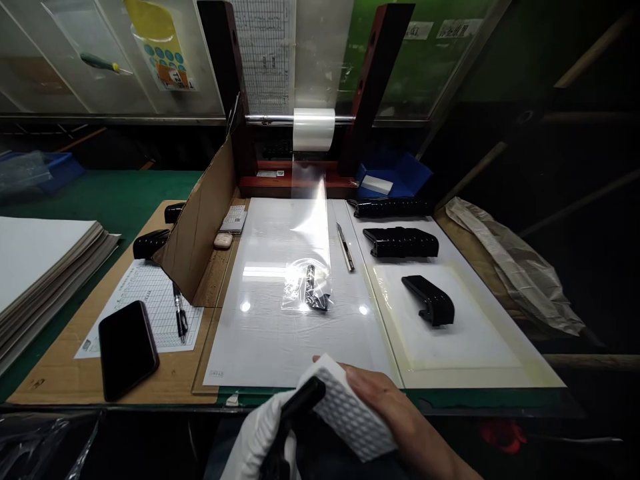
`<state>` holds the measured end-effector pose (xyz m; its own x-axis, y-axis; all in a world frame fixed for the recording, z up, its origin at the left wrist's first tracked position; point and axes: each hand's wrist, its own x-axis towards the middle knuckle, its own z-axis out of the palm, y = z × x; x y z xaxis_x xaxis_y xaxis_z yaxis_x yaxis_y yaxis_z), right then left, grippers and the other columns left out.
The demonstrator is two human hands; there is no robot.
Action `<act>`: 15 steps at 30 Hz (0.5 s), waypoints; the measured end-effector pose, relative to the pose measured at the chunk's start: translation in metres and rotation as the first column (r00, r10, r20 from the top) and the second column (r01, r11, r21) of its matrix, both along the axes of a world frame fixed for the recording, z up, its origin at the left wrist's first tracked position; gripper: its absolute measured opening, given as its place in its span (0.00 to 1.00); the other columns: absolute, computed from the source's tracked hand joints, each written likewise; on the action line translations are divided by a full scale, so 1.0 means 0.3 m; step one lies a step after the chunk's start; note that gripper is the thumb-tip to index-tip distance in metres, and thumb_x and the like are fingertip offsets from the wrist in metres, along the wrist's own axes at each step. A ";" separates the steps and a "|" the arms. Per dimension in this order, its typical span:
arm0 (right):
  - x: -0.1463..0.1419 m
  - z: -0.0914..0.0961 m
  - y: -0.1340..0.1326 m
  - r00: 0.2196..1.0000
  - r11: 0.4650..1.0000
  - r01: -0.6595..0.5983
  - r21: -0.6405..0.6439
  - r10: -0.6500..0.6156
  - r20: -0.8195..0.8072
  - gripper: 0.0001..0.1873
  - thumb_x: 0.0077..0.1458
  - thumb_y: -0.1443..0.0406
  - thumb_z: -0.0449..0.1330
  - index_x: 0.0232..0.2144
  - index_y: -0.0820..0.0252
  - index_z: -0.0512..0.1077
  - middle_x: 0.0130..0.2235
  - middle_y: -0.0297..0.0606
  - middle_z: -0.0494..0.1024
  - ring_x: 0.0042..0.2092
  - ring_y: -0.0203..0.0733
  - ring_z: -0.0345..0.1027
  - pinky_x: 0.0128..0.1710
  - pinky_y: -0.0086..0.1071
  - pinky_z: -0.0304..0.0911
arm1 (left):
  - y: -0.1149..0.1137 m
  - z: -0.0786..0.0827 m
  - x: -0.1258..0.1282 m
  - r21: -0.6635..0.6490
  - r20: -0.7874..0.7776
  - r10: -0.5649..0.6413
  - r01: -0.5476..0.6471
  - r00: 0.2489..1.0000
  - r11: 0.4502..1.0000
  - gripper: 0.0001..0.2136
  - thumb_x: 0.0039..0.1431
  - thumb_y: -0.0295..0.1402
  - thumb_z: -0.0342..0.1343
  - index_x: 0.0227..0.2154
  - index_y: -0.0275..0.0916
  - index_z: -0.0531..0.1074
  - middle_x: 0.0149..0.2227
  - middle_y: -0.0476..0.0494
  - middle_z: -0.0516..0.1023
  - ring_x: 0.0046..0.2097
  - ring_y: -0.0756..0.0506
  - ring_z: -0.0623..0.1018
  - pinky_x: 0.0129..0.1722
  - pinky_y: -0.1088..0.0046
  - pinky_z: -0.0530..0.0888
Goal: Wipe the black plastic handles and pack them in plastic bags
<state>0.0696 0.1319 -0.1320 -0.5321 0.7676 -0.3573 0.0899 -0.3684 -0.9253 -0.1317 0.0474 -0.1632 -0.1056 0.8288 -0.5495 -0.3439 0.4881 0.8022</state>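
Note:
In a white glove, my left hand [257, 433] is closed around a glossy black plastic piece [306, 399] at the bottom centre, in front of the table edge. My bare right hand [385, 397] grips a white dimpled wipe [353, 417], its fingers partly hidden behind it. The wipe lies right beside the black piece; whether they touch I cannot tell. Beyond my hands, a strip of clear film [311, 220] runs down from a roll [314, 130] onto white paper [270, 267]. At its end sits a small black item [316, 293] under clear plastic.
Right of the film lie a slim knife-like tool [345, 247] and several glossy black pieces [401, 243]. A cardboard flap [200, 227] stands on the left. Near it are a phone [129, 350], a pen [180, 313] and a printed sheet [145, 287]. A blue bin [407, 173] stands behind.

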 end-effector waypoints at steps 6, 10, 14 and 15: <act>-0.058 -0.062 -0.068 0.998 0.656 -0.044 0.754 0.063 0.003 0.25 0.63 0.56 0.61 0.61 0.36 0.66 0.64 0.36 0.68 0.59 0.50 0.68 0.58 0.46 0.66 | 0.048 0.064 0.022 0.111 -0.172 -0.209 0.229 0.963 0.967 0.11 0.51 0.42 0.69 0.29 0.39 0.82 0.31 0.42 0.82 0.35 0.40 0.80 0.34 0.69 0.78; -0.089 -0.114 -0.080 0.974 0.472 -0.193 0.860 -0.011 0.224 0.29 0.66 0.67 0.58 0.65 0.38 0.60 0.65 0.38 0.66 0.59 0.47 0.66 0.54 0.45 0.70 | 0.040 0.016 0.018 0.156 -0.317 -0.118 0.174 0.941 0.972 0.09 0.56 0.38 0.65 0.37 0.39 0.82 0.38 0.41 0.84 0.42 0.40 0.81 0.47 0.66 0.78; -0.119 -0.121 -0.093 0.969 0.343 -0.237 0.909 0.018 0.246 0.30 0.62 0.65 0.63 0.63 0.39 0.64 0.62 0.40 0.71 0.54 0.49 0.70 0.50 0.43 0.72 | 0.031 -0.037 0.013 0.147 -0.366 -0.109 0.174 0.924 0.974 0.10 0.58 0.39 0.62 0.31 0.38 0.82 0.27 0.42 0.83 0.33 0.42 0.83 0.34 0.70 0.80; -0.125 -0.119 -0.094 0.968 0.318 -0.250 0.915 0.045 0.248 0.30 0.61 0.65 0.63 0.63 0.39 0.64 0.62 0.41 0.71 0.54 0.49 0.70 0.49 0.43 0.72 | 0.030 -0.039 0.012 0.143 -0.374 -0.085 0.148 0.924 0.979 0.11 0.57 0.40 0.61 0.29 0.38 0.83 0.24 0.42 0.82 0.31 0.42 0.82 0.31 0.71 0.79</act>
